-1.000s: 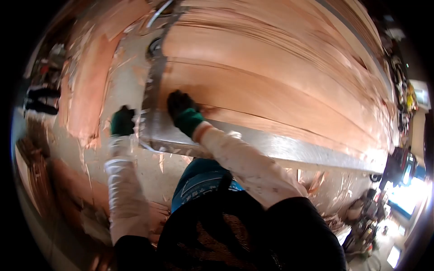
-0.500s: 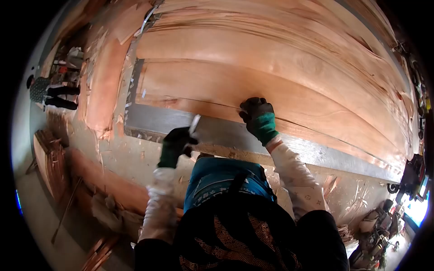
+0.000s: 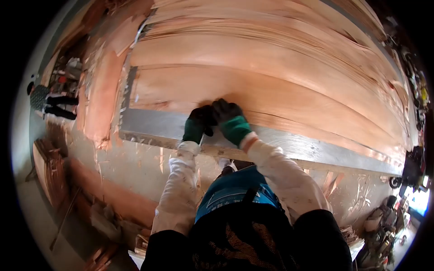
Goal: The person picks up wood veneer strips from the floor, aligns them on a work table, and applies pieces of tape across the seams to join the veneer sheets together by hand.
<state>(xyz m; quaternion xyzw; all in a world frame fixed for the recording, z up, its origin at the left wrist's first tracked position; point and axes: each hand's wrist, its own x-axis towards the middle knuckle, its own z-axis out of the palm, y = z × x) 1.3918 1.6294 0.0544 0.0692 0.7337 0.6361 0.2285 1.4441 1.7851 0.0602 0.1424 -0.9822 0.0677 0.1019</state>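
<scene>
My left hand point(image 3: 199, 123), in a black and green glove, is at the near edge of a wide reddish wood veneer sheet point(image 3: 289, 106). Its fingers are bent closed, and what they hold is hidden. Right beside it, my right hand point(image 3: 230, 119) in a matching glove rests on the veneer edge with its fingers curled and together. The fingertips of both hands meet there, so anything between them is out of sight. Under the sheets, the grey metal edge of the bench point(image 3: 153, 123) shows. A small white strip point(image 3: 136, 97) sits near the veneer's left end.
More veneer layers point(image 3: 253, 38) cover the far side of the bench. Veneer pieces point(image 3: 101, 99) lie to the left, with a leaning stack of boards point(image 3: 49, 167) nearer. Another person point(image 3: 53, 101) stands at far left. Clutter point(image 3: 384, 221) fills the lower right.
My right hand has slid left along the veneer edge. My left hand has moved up and right to join it; the white strip it carried is now hidden.
</scene>
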